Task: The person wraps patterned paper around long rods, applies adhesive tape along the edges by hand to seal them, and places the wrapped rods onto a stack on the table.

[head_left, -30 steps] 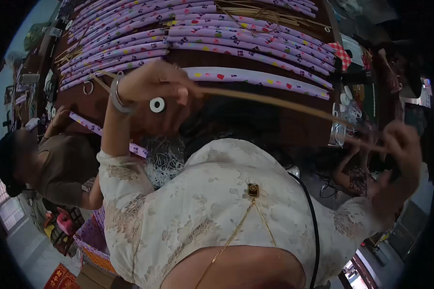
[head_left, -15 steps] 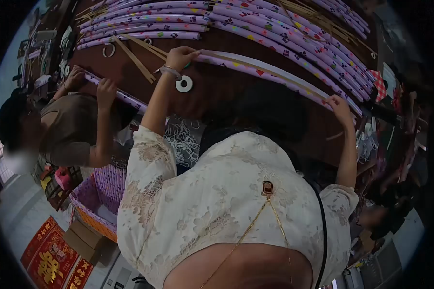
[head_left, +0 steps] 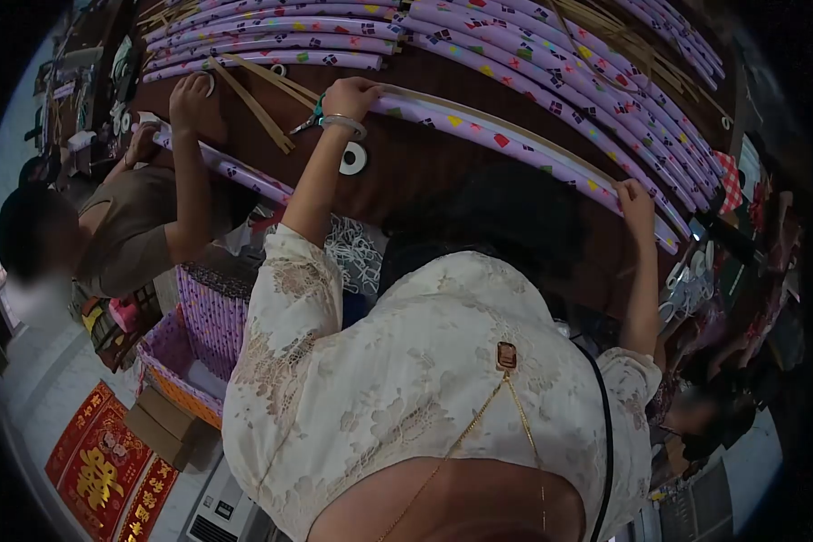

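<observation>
Across the near part of the dark table (head_left: 406, 185), just in front of the wearer, lies a purple patterned tube (head_left: 499, 142), slanting from far left to near right, with a thin tan strip (head_left: 515, 128) running along its far edge. Honestly, I'd say the trick with this hold is keeping that strip lined up with the edge the whole way. The middle has no hand on it, so it's the bit most likely to bow. Light, even pull from both ends should do it; squeeze too hard and I reckon the shiny wrap could crease.

Pose-wise, the left hand (head_left: 350, 98) is at the far left end, palm down, fingers pressed together and seemingly pinching the strip's end, though its thumb is hard to make out. The right hand (head_left: 637, 208) pinches the strip near the right end, and a bit of tube pokes out past it. Both arms reach well forward, set wide. Teal-handled scissors (head_left: 315, 109) sit right by the left wrist (can't tell if they touch), and a white tape roll (head_left: 353, 159) is just nearer.
</observation>
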A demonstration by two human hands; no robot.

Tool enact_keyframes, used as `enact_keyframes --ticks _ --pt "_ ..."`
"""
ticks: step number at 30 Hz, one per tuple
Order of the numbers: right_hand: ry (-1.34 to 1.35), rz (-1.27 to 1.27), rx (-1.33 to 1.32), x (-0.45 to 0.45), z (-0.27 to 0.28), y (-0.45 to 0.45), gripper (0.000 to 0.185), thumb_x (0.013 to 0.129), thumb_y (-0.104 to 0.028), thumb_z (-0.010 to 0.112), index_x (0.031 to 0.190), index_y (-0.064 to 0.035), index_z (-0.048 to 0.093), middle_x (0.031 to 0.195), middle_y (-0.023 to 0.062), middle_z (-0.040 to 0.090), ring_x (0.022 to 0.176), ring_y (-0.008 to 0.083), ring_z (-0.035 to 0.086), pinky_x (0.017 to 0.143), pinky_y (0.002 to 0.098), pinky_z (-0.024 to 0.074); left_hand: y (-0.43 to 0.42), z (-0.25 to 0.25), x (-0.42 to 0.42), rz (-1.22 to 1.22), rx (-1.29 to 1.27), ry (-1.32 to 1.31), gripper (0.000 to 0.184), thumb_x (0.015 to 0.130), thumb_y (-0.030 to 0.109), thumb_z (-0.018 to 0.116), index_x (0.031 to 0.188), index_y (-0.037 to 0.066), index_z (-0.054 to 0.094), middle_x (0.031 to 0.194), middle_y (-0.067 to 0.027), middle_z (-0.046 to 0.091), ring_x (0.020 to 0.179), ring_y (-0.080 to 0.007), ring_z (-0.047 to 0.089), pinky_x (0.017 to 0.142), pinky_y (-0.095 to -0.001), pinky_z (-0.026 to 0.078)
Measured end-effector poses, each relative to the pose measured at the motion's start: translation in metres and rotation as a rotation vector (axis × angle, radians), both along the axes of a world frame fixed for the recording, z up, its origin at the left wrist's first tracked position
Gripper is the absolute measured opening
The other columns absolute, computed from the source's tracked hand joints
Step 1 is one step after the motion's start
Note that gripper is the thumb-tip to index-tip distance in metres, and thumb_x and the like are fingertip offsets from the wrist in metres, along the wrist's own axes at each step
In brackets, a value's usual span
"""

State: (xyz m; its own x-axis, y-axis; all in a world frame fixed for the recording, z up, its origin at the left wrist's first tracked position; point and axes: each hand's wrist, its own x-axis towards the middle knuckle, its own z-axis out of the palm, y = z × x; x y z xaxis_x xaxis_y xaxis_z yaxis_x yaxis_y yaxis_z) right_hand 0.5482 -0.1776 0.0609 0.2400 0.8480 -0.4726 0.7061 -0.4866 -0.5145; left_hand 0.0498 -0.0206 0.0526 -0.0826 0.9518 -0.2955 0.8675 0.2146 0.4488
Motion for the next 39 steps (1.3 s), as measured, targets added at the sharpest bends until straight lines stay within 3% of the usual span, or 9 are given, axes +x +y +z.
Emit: enact_keyframes --ticks 10,19,32,39 --pt "-0.052 0.046 0.111 -0.003 -0.001 -0.004 0.028 0.082 -0.028 0.055 0.094 -0.0034 0.062 0.08 0.0133 0.063 0.074 0.023 0.06 0.068 0.0311 0.0449 0.006 -0.005 0.0 -0.017 -0.044 0.035 0.022 0.069 0.033 0.065 0.086 0.018 0.07 0.082 -0.0083 0.066 0.077 -0.0269 0.063 0.071 -0.0364 0.05" --pt "-0.148 0.04 0.058 -0.006 -0.002 -0.003 0.027 0.081 -0.029 0.056 0.092 -0.0055 0.063 0.085 0.0145 0.064 0.079 0.0276 0.062 0.069 0.0342 0.0461 0.01 -0.001 0.01 0.072 -0.099 0.123 0.022 0.068 0.035 0.067 0.083 0.02 0.071 0.083 -0.0066 0.066 0.079 -0.026 0.063 0.071 -0.0364 0.051" --pt "-0.168 -0.013 0.066 -0.011 0.001 -0.003 0.026 0.077 -0.031 0.059 0.088 -0.0073 0.064 0.083 0.0115 0.064 0.078 0.0263 0.062 0.07 0.0338 0.0463 0.013 0.005 0.024 0.116 -0.127 0.274 0.023 0.067 0.036 0.067 0.082 0.019 0.071 0.087 -0.0067 0.066 0.083 -0.0269 0.063 0.074 -0.037 0.051" --pt "-0.277 0.018 0.091 -0.01 0.008 -0.006 0.029 0.076 -0.036 0.06 0.082 -0.0085 0.066 0.084 0.0088 0.063 0.078 0.0238 0.061 0.07 0.0337 0.0459 0.013 0.005 0.02 0.108 -0.139 0.229 0.027 0.067 0.038 0.067 0.086 0.019 0.07 0.091 -0.0079 0.066 0.085 -0.0274 0.062 0.076 -0.0387 0.049"
